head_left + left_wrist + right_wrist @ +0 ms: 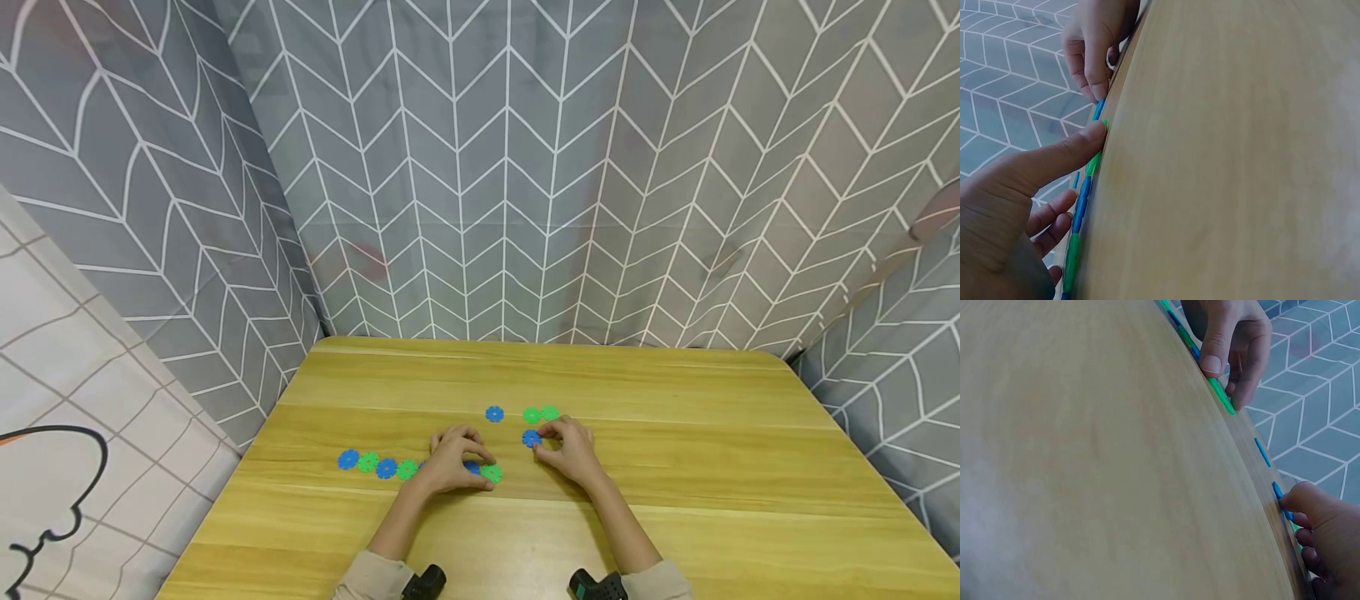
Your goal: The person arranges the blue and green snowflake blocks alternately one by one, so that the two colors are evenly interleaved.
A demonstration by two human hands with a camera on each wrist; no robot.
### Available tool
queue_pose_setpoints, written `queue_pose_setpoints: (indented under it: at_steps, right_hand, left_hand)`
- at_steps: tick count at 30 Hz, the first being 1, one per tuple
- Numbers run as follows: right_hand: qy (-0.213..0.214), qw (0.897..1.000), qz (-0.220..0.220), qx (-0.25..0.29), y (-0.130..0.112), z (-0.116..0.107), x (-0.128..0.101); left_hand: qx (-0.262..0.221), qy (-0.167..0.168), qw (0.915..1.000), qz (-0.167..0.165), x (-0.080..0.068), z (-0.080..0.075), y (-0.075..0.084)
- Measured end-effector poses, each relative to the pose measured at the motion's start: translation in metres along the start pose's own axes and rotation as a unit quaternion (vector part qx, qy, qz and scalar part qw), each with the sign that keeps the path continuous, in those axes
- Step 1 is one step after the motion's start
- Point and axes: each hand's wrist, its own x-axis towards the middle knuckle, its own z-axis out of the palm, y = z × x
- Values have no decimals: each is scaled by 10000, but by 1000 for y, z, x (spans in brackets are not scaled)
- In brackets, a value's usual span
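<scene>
A row of alternating blue and green notched plastic discs lies across the wooden table (720, 467), its middle hidden by my left hand (450, 465). At the row's right end is a green notched disc (492, 473), which my left thumb and forefinger grip from near and far sides. Beside it in the row shows a blue disc (471, 467). My right hand (572, 450) pinches a separate blue notched disc (531, 438) between thumb and fingers, up and to the right of the row's end. In the right wrist view this blue disc (1282, 500) stays apart from the row.
A loose blue disc (494, 413) lies beyond the hands. Two green discs, a left one (532, 415) and a right one (551, 412), lie just past my right hand. A grey patterned curtain (480, 183) hangs behind the table's far edge.
</scene>
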Motion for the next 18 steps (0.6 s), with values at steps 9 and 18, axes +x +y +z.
queue_pose_setpoints:
  at_steps: [9,18]
  right_hand:
    - [-3,10000,-46,0,1,0,0]
    - [108,9997,-199,-63,2,1,-2]
  left_hand:
    - [1,-4,10000,-9,0,0,-1]
    - [-30,-27,10000,-61,-1,-1,0]
